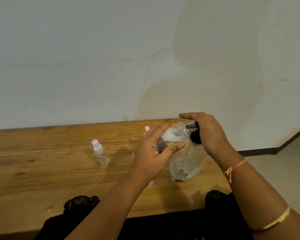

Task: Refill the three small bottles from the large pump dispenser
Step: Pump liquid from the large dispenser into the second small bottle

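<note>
We note the left hand [152, 153] wrapped around a small clear bottle [171, 135], thumb below and fingers above, the grip clamped on its smooth round body. The bottle is tilted, its neck touching the black nozzle of the large pump dispenser [185, 163]. White foamy liquid shows inside the small bottle. The right hand [210, 132] lies over the dispenser's black pump head [195, 135], palm down, fingers curled on it, the grip pressed closed upon the head. The dispenser is transparent plastic, upright on the wooden bench [42, 161], with white residue near its base. A second small clear spray bottle [100, 153], capped, stands well apart to the left on the grained wood.
</note>
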The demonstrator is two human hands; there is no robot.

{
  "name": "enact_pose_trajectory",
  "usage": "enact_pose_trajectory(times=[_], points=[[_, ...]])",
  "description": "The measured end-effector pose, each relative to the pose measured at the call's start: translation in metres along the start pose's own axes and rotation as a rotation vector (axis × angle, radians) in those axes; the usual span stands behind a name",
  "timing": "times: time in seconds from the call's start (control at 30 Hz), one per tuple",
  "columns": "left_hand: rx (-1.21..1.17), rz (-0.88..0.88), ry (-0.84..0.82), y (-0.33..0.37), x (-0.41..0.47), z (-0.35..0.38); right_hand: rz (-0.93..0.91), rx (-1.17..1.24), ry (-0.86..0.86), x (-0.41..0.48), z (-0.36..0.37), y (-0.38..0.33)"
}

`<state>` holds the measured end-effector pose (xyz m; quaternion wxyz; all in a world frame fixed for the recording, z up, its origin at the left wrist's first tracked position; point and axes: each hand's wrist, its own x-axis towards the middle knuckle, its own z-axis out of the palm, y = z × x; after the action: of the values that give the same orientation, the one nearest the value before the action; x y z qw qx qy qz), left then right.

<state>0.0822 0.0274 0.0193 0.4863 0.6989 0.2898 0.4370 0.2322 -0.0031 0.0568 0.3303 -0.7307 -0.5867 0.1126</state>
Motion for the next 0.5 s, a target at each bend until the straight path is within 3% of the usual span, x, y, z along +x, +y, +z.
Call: enact_pose_trajectory(times=[0.1, 0.23, 0.4, 0.5], points=[[-0.005, 0.014, -0.006, 0.0032, 0.0006, 0.0002, 0.013, 0.014, 0.018, 0.0015, -0.0003, 0.0], [0.032, 0.054, 0.006, 0.0069, 0.0027, -0.003, 0.069, 0.336, 0.024, 0.0061, -0.0026, -0.0069], [-0.015, 0.024, -0.016, 0.0034, 0.0019, -0.0005, 0.045, 0.05, -0.019, 0.0006, -0.0029, 0.0011], [0.012, 0.015, -0.012, 0.0017, 0.0014, 0.0003, 0.17, 0.254, -0.016, 0.0028, -0.0027, -0.0019]])
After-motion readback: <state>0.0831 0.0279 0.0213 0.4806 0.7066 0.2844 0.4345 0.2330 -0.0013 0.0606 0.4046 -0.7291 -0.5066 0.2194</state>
